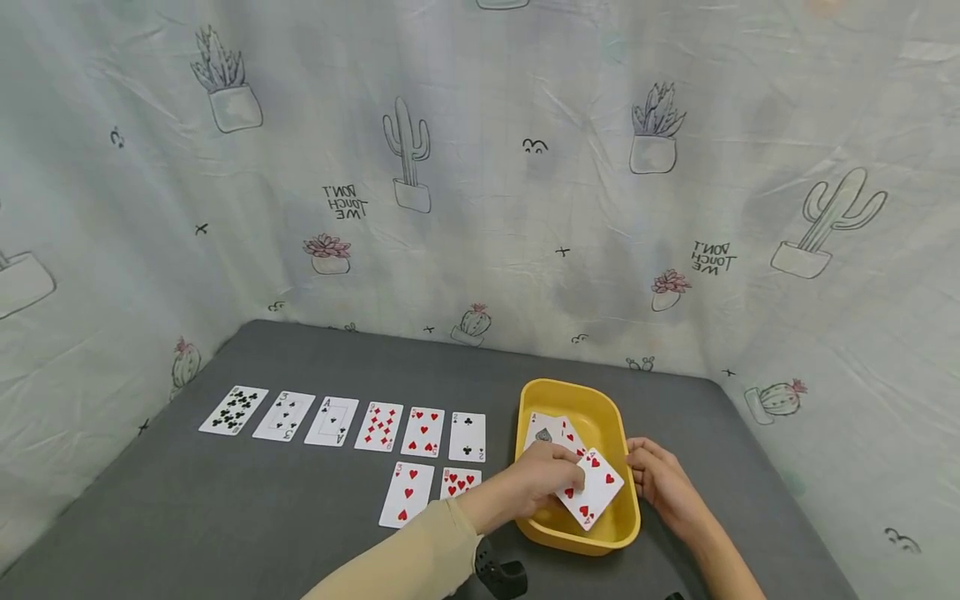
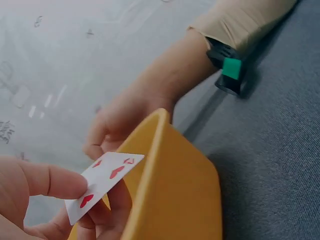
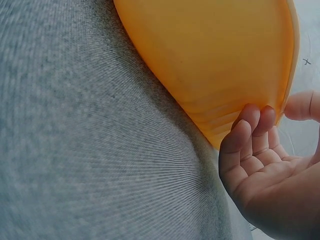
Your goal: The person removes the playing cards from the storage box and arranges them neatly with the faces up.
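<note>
Left hand (image 1: 542, 483): reaches over the near-left rim of the tray (image 1: 613, 414) and pinches a heart card (image 1: 592, 498) between thumb and fingers; the left wrist view shows the thumb on top and a finger beneath, a narrow, firm hold on one corner.
Heart card: face up, tilted, over the near end of the tray, apparently lifted off the floor by the pinch.
Right hand (image 1: 660, 483): against the tray's right wall, fingers curled round the outside with the thumb near the rim; judged to be steadying the tray while the other hand works in it.
Tray: yellow, on the grey table (image 1: 300, 517), towards the near right.
Loose cards (image 1: 553, 432): more lie face up at the far end of the tray, partly hidden by the left hand.
Rows (image 1: 345, 421): six cards face up in a line left of the tray, two more (image 1: 427, 492) in a nearer row, spaced so that each face reads.
Edges: the raised rim means a card must come up before it goes sideways.
Open room: bare table near and left of the rows; a narrow strip between tray and rows.
Backdrop: cactus-print cloth (image 1: 480, 167) closes off the far side.
</note>
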Motion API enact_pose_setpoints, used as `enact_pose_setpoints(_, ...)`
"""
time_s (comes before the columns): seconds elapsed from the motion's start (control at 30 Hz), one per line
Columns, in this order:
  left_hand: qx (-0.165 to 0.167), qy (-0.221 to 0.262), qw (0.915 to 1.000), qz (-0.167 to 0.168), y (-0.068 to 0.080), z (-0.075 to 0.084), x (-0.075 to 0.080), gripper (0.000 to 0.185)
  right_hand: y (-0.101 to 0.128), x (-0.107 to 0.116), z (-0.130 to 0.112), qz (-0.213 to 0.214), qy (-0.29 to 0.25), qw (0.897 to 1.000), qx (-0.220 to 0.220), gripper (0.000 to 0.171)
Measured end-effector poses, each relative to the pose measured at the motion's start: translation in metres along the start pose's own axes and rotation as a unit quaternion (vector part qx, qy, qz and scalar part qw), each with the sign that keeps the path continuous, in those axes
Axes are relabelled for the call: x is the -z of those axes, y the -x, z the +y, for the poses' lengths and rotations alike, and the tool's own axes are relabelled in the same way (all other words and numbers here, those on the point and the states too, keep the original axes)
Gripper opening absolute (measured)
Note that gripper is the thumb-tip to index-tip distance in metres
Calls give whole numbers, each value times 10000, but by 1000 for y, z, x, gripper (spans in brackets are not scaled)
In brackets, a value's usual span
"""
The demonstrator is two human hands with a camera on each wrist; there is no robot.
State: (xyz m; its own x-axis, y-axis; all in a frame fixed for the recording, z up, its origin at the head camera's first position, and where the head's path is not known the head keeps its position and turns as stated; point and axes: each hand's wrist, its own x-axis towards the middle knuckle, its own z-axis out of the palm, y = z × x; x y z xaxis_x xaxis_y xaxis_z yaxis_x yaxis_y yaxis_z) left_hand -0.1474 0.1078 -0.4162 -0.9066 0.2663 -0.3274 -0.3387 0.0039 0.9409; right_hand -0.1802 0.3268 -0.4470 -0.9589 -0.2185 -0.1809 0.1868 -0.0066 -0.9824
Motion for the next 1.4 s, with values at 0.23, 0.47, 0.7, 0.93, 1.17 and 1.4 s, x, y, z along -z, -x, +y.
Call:
enact_pose_setpoints(0.23,-569,515,9966,-309,16,14,31,30,0,4,0,-334,-32,9994,69,21)
enact_pose_setpoints(0.47,-1012,208,9942,287,54,26,91,32,2,4,-3,-377,-84,9993,-11,21)
enact_pose_setpoints(0.7,-892,203,9881,1238,83,16,150,29,6,2,-4,-419,-8,9991,62,22)
enact_pose_setpoints(0.93,-891,-60,9756,2008,103,3,199,27,7,1,-5,-419,20,9991,66,24)
enact_pose_setpoints(1.17,-478,-640,9710,2252,117,-13,242,31,5,0,-5,-370,61,9993,24,24)
enact_pose_setpoints(1.4,-232,-792,9785,1890,123,-29,272,23,6,1,-5,-352,18,9994,-37,24)
